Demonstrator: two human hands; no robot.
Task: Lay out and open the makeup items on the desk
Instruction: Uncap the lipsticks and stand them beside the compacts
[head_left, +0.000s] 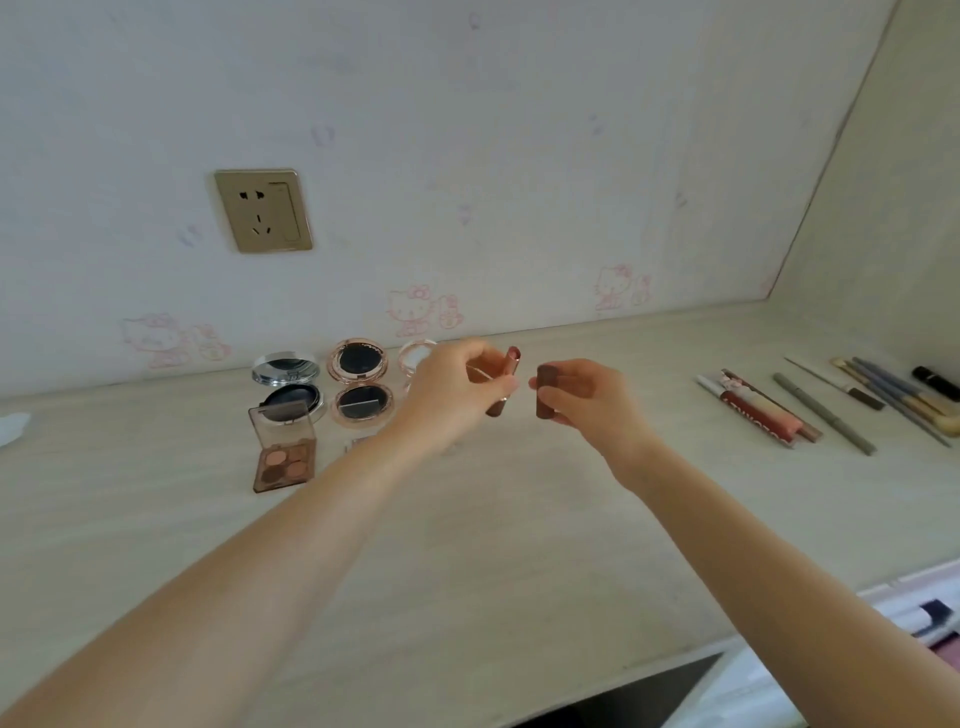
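Observation:
My left hand (457, 387) holds an uncapped brown lipstick tube (506, 376) upright above the desk, its pink tip showing. A short gap to the right, my right hand (582, 397) grips the matching brown cap (546, 389). Behind and left of my hands several compacts lie open: a silver one (285, 382), a rose-gold one (358, 382) and a pale one (415, 353) partly hidden by my left hand. An open brown eyeshadow palette (283, 449) sits in front of them.
The pale wooden desk (467, 545) runs to a wall with a socket (262, 210). At the right lie a red tube (753, 413), a grey pencil (823, 413), several brushes (893, 397) and a black tube (935, 382). The desk's front edge drops off at lower right.

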